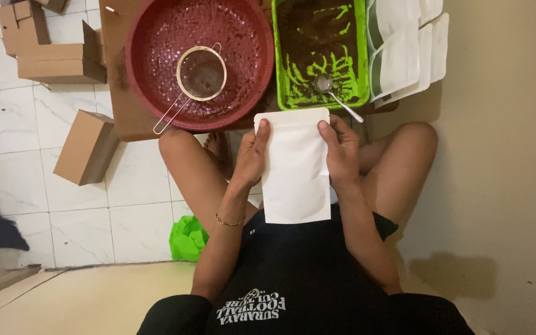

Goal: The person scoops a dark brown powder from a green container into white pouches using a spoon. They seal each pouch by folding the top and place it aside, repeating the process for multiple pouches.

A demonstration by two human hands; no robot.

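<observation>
White pouch [295,167] is pinched at both upper corners by left hand [250,155] and right hand [341,152]; mouth, seemingly unopened, should be parted evenly.

A home floor turned packing spot is shown: white marble-look floor tiles [125,180], scattered cardboard boxes [85,147], a low wooden worktop [119,68], stacked white pouches [404,56].

A red basin [156,93] holds a sieve [201,73]; a spoon [336,96] lies in the green tray [361,56].
</observation>
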